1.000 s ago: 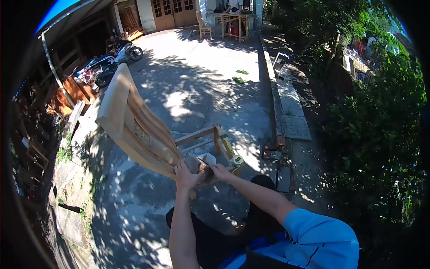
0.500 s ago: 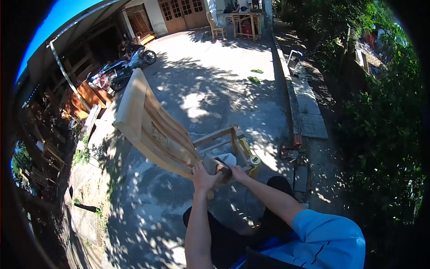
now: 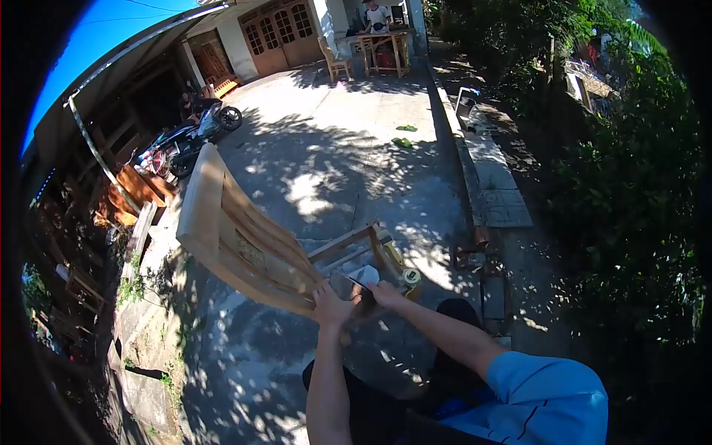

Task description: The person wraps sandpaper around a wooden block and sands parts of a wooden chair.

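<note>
Wooden chair [image 3: 248,248], unpainted, one: tilted, slatted backrest rising ahead and to the left of the hands, open leg frame ahead and slightly right of them.

Left hand [image 3: 331,304]: at the near end of the backrest, fingers bent over the wood, partly closed; firmness of hold cannot be told.

Right hand [image 3: 386,294]: just right of the left, fingers curled beside a pale sheet-like piece [image 3: 364,275]; whether it grips this cannot be told.

Tape measure [image 3: 411,277], yellow-cased: just beyond the right hand, by the leg frame.

Concrete ground [image 3: 337,182]: beneath and ahead of the hands, dappled with shade.

Green leaves [image 3: 403,142]: on the ground, well ahead of the right hand.

Motorbike [image 3: 194,137]: well ahead and left of the hands.

Second wooden chair [image 3: 336,64], upright: far ahead of the hands, left of a wooden counter [image 3: 386,37], where another person [image 3: 377,16] is positioned.

Double doors [image 3: 279,38], brown, glazed: far ahead, left of that chair.
</note>
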Demonstrator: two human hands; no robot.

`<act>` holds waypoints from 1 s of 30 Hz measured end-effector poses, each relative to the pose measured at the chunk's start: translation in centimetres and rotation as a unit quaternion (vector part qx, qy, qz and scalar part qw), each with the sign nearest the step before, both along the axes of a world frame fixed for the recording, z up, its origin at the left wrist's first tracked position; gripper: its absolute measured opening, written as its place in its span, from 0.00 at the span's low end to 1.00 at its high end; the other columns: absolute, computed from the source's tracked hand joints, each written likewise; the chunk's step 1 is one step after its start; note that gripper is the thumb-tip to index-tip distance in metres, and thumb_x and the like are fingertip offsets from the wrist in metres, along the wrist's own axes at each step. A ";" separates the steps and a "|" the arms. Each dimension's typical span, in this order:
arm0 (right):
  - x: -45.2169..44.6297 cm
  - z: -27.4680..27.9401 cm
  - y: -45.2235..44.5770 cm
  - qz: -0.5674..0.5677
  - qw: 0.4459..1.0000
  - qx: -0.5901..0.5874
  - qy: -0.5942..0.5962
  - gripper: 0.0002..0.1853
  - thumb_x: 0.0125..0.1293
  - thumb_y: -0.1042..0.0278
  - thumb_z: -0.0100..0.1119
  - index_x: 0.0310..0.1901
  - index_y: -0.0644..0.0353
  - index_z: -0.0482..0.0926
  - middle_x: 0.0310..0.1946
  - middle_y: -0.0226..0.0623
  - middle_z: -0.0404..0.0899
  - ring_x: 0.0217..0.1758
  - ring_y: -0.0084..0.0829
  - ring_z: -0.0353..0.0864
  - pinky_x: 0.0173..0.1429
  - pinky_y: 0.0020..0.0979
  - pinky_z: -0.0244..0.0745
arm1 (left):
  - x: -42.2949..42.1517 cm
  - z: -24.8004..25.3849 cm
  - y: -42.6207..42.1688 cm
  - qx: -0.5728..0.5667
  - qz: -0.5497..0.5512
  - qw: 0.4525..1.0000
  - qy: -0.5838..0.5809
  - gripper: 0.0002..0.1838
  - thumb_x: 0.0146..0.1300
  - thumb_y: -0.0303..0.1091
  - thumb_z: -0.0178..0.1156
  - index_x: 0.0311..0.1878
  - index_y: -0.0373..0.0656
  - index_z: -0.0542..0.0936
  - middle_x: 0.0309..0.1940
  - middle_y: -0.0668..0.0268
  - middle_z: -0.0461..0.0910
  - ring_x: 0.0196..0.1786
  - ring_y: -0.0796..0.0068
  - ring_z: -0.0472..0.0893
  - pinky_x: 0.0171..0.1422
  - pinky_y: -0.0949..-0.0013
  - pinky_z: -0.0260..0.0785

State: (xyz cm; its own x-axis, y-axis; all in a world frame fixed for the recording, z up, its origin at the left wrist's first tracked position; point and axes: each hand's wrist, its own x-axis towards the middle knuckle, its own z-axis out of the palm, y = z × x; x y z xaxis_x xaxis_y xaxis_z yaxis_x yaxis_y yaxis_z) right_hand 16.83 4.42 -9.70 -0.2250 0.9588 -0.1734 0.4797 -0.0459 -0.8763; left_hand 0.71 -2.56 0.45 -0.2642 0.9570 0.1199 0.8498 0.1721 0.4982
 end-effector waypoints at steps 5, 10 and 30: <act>0.1 8.0 -2.2 0.083 0.986 0.061 0.133 0.33 0.79 0.43 0.43 0.40 0.72 0.82 0.40 0.62 0.83 0.49 0.63 0.83 0.52 0.53 0.72 | -0.1 -1.0 0.2 -0.033 0.025 0.999 -0.005 0.54 0.44 0.53 0.80 0.71 0.39 0.63 0.67 0.53 0.71 0.70 0.49 0.68 0.70 0.49 0.69; 1.2 2.0 0.3 0.042 0.992 0.108 -0.042 0.35 0.79 0.41 0.43 0.39 0.72 0.83 0.38 0.62 0.84 0.48 0.62 0.83 0.53 0.53 0.75 | 0.4 -0.2 -0.2 0.005 0.001 1.000 0.011 0.53 0.44 0.53 0.80 0.70 0.40 0.65 0.65 0.53 0.72 0.70 0.49 0.68 0.69 0.48 0.70; 2.7 -4.6 4.9 0.110 0.994 -0.002 -0.023 0.28 0.76 0.44 0.47 0.52 0.63 0.84 0.50 0.58 0.84 0.57 0.55 0.82 0.60 0.48 0.75 | -0.7 -1.2 -0.7 0.037 -0.022 0.999 0.022 0.52 0.45 0.54 0.79 0.68 0.35 0.65 0.65 0.50 0.70 0.68 0.47 0.68 0.72 0.51 0.65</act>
